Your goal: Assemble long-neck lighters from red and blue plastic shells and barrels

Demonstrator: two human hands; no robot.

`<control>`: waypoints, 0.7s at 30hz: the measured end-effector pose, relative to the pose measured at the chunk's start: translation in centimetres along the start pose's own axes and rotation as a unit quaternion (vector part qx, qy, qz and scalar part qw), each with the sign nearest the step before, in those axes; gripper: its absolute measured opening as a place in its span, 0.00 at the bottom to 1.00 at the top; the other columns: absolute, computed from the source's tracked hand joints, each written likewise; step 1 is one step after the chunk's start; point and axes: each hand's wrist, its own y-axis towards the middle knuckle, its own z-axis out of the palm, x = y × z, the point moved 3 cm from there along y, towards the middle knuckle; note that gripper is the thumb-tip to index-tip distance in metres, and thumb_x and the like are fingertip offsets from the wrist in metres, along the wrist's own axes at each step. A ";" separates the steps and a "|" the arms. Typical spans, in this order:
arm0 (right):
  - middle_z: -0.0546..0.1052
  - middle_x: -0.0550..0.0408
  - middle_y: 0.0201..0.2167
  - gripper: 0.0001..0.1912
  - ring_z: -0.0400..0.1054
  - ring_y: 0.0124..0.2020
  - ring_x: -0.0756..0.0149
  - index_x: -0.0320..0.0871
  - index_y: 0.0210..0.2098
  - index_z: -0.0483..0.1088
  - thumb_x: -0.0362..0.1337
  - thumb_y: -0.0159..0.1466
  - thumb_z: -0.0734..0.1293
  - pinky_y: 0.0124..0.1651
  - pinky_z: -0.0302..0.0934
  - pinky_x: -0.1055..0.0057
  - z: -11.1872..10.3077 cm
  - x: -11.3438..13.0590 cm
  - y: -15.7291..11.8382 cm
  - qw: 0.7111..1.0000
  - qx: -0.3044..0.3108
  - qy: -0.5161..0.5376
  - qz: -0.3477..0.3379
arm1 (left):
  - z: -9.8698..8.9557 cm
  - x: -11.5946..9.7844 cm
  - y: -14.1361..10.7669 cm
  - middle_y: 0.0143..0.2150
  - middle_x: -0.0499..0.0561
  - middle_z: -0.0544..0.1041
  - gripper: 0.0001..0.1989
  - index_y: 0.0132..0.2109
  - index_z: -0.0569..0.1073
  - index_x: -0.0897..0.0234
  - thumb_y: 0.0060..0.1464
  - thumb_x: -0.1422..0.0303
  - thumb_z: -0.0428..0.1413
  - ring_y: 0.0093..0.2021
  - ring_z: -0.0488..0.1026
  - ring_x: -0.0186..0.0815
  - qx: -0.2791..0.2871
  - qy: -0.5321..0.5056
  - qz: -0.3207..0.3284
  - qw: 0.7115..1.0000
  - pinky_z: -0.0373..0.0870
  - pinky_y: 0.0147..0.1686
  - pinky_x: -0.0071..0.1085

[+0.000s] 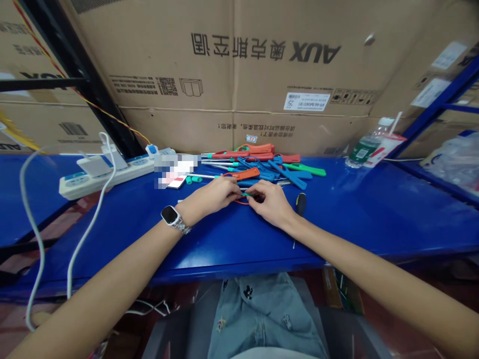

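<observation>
My left hand (223, 193), with a watch (170, 215) on its wrist, is closed, its fingertips pinched beside a small green piece (245, 195). My right hand (272, 202) is closed too, pinching that piece from the other side. An orange loop (242, 202) shows just under the fingertips; what it belongs to is hidden. Right behind the hands lies a pile of long-nosed lighters in red, blue, orange and green, among them an orange lighter (245, 173) and a green lighter (305, 169). Beside my right wrist is a screwdriver (301, 204) with a black and yellow handle.
Small green caps (194, 179) lie left of the pile, near a phone (177, 182). A white power strip (127, 172) with plugs and cables runs along the left. At the back right stand a bottle (359, 149) and a cup (381, 152). Large cartons (157, 117) wall the blue table's back.
</observation>
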 end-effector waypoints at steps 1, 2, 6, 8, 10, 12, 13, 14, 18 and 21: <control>0.79 0.51 0.35 0.08 0.73 0.37 0.63 0.41 0.37 0.80 0.25 0.61 0.70 0.43 0.69 0.64 0.0 0.1 0.0 1.000 0.001 -0.003 0.000 | 0.1 0.1 -0.2 0.40 0.56 0.78 0.14 0.40 0.82 0.65 0.67 0.72 0.51 0.37 0.75 0.37 -0.001 0.005 0.006 1.000 0.70 0.41 0.35; 0.79 0.51 0.35 0.08 0.73 0.37 0.63 0.41 0.37 0.80 0.25 0.61 0.70 0.43 0.68 0.64 0.0 0.1 0.0 1.000 0.002 -0.006 0.000 | 0.1 0.1 -0.3 0.41 0.56 0.78 0.14 0.40 0.82 0.66 0.67 0.72 0.50 0.38 0.75 0.38 -0.001 0.010 0.009 1.000 0.70 0.42 0.35; 0.77 0.51 0.35 0.08 0.72 0.39 0.62 0.42 0.38 0.80 0.26 0.62 0.70 0.43 0.67 0.65 0.1 0.1 -0.1 1.000 0.002 -0.025 0.001 | 0.3 0.4 -0.5 0.41 0.56 0.78 0.14 0.41 0.82 0.65 0.68 0.73 0.50 0.38 0.75 0.36 -0.004 0.008 0.013 1.000 0.71 0.42 0.34; 0.76 0.51 0.35 0.08 0.71 0.40 0.61 0.42 0.38 0.80 0.27 0.62 0.70 0.43 0.67 0.65 0.2 0.0 -0.2 0.999 0.002 -0.037 -0.003 | 0.3 0.5 -0.5 0.41 0.55 0.78 0.13 0.42 0.82 0.65 0.67 0.74 0.51 0.38 0.75 0.36 -0.005 0.006 0.010 1.000 0.71 0.42 0.33; 0.76 0.51 0.35 0.07 0.70 0.41 0.60 0.42 0.38 0.80 0.28 0.62 0.70 0.43 0.66 0.64 0.2 0.0 -0.2 0.999 0.001 -0.051 -0.007 | 0.3 0.5 -0.5 0.41 0.55 0.78 0.13 0.42 0.82 0.65 0.67 0.74 0.52 0.37 0.75 0.36 -0.002 0.012 0.007 1.000 0.71 0.42 0.34; 0.75 0.51 0.34 0.06 0.69 0.41 0.59 0.41 0.38 0.79 0.28 0.62 0.71 0.44 0.66 0.63 0.2 0.0 -0.2 0.998 -0.001 -0.066 -0.013 | 0.2 0.3 -0.5 0.41 0.56 0.78 0.13 0.43 0.82 0.65 0.67 0.74 0.52 0.37 0.76 0.37 0.002 0.019 0.003 1.000 0.71 0.41 0.34; 0.75 0.51 0.34 0.06 0.69 0.41 0.59 0.41 0.38 0.79 0.28 0.62 0.71 0.44 0.65 0.63 0.2 0.1 -0.2 0.997 -0.001 -0.073 -0.016 | 0.1 0.2 -0.5 0.41 0.56 0.78 0.13 0.43 0.82 0.65 0.67 0.74 0.52 0.37 0.76 0.37 0.004 0.021 0.000 1.000 0.71 0.42 0.34; 0.75 0.51 0.34 0.05 0.69 0.41 0.59 0.41 0.37 0.79 0.29 0.62 0.72 0.45 0.65 0.63 0.2 0.1 -0.2 0.997 -0.001 -0.081 -0.018 | 0.0 0.0 -0.5 0.41 0.56 0.78 0.13 0.43 0.82 0.66 0.67 0.74 0.52 0.38 0.76 0.37 0.004 0.021 -0.003 1.000 0.71 0.42 0.34; 0.75 0.51 0.33 0.05 0.68 0.41 0.59 0.41 0.38 0.80 0.28 0.63 0.71 0.46 0.64 0.62 0.2 0.1 -0.1 0.994 0.011 -0.104 -0.019 | -0.1 -0.7 -0.6 0.40 0.56 0.78 0.10 0.41 0.82 0.67 0.67 0.71 0.55 0.36 0.76 0.37 0.000 0.009 -0.008 1.000 0.72 0.42 0.35; 0.75 0.50 0.35 0.08 0.68 0.42 0.59 0.41 0.40 0.81 0.28 0.65 0.70 0.46 0.64 0.62 0.2 0.4 -0.2 0.992 0.021 -0.123 -0.023 | 0.1 -0.8 -0.7 0.39 0.56 0.78 0.10 0.39 0.82 0.66 0.66 0.71 0.56 0.35 0.76 0.37 -0.019 0.002 -0.020 1.000 0.72 0.41 0.35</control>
